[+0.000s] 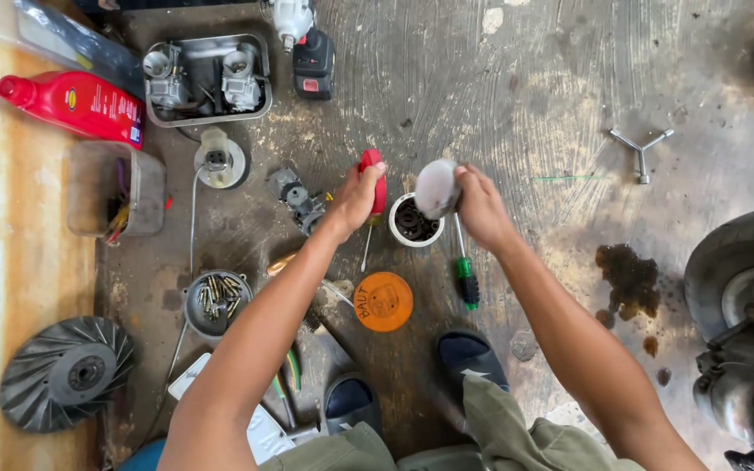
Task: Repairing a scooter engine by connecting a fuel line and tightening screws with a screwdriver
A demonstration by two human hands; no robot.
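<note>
The left hand point(358, 194) is clenched round the red handle of a screwdriver point(373, 187), its thin shaft pointing down at the concrete floor point(551, 96): light, stiff, best gripped on that fat handle. The right hand point(480, 205) grasps a pale rounded part point(436, 187) (blurred, likely smooth and fairly light) just above a small white tub point(412, 220) of dark hardware, which stands on the floor between both hands. An orange lid point(383, 301) and a green-handled screwdriver point(464, 270) lie near.
</note>
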